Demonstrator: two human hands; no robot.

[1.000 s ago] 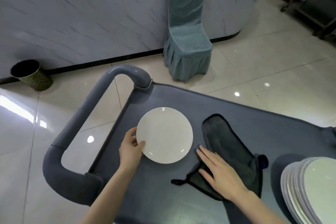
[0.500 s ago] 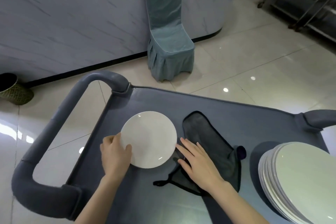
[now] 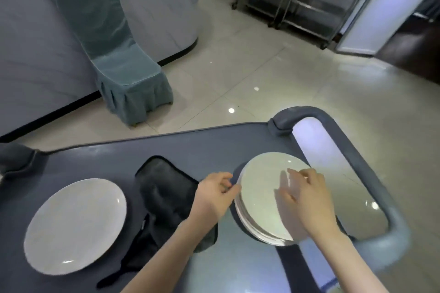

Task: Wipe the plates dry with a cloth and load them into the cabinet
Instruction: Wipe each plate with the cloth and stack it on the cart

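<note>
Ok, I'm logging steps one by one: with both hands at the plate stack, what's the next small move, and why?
Probably lift the top plate off the stack: fingers of the left hand curl at its rim, the right hand lies over it, and the cloth waits just beside.

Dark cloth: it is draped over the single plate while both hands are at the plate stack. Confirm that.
Wrong on one point. The head view shows the dark cloth lying on the cart beside the single plate, between it and the plate stack, not draped over it. The rest holds: the left hand is at the stack's rim, the right hand over its top.
</note>
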